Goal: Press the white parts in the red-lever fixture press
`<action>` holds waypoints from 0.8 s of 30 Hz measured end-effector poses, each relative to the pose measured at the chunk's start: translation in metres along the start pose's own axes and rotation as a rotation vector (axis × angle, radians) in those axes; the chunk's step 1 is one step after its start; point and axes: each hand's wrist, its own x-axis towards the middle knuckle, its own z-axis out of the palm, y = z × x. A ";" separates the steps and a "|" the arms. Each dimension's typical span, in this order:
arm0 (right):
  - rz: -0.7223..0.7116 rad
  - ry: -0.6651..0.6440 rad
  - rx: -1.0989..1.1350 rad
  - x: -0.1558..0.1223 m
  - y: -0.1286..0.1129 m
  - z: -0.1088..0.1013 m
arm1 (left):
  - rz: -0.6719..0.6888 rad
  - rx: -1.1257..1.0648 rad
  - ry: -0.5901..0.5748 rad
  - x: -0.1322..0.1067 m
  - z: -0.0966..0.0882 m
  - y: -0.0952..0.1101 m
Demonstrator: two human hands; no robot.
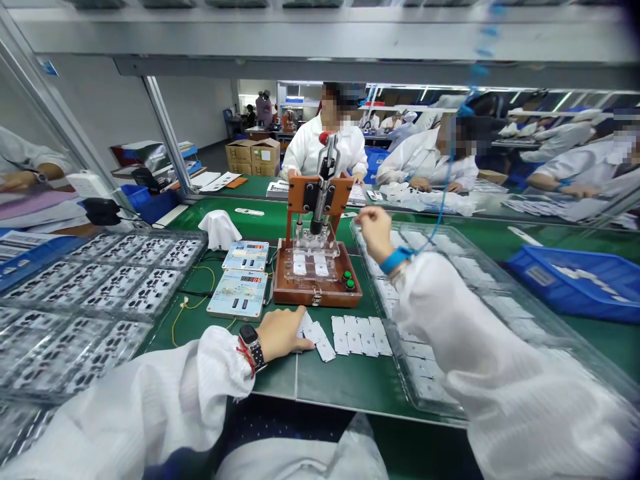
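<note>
Two pale meter boxes lay flat on the green tabletop, each with red lit digits and a line of print (both too small to read). Just right of them stood the press fixture: a wood-brown base under a clear plastic plate, two green buttons at its right front corner, and a metal lever topped by a red knob. The left hand, a dark watch on its wrist, rested palm down in front of the fixture, fingers loosely spread on the nearest of the white cards, pressing them without closing around any. These thin, matt rectangles lay in a loose row on the tabletop between the fixture and the near edge. The right hand hung raised just right of the fixture, above the clear tray, fingers curled toward the thumb; whether they pinched anything could not be told. A blue wrist strap with a coiled blue cord circled that wrist. Shiny blister trays of dark parts filled the left side, a crumpled white cloth and a yellow wire lay near the meters, and a blue bin stood far right. Across the tabletop, people in white coats sat working.
</note>
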 end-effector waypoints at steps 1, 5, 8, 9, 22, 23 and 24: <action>0.018 -0.020 -0.007 -0.020 0.012 0.001 | 0.008 0.001 0.001 0.000 0.000 -0.001; -0.128 -0.274 -0.024 -0.075 0.028 0.007 | 0.023 -0.033 -0.013 0.002 -0.001 -0.005; -0.340 -0.588 -0.173 -0.081 0.018 0.009 | 0.044 -0.064 -0.051 0.004 -0.004 -0.008; -0.372 -0.655 -0.230 -0.079 0.015 0.009 | 0.051 -0.070 -0.062 0.004 -0.004 -0.009; -0.587 -0.786 -0.443 -0.070 -0.001 0.019 | 0.057 -0.082 -0.090 -0.001 -0.007 -0.013; -0.591 -0.819 -0.463 -0.070 -0.005 0.021 | 0.056 -0.082 -0.095 -0.001 -0.007 -0.012; -0.588 -0.849 -0.483 -0.070 -0.009 0.023 | 0.056 -0.082 -0.098 -0.001 -0.007 -0.012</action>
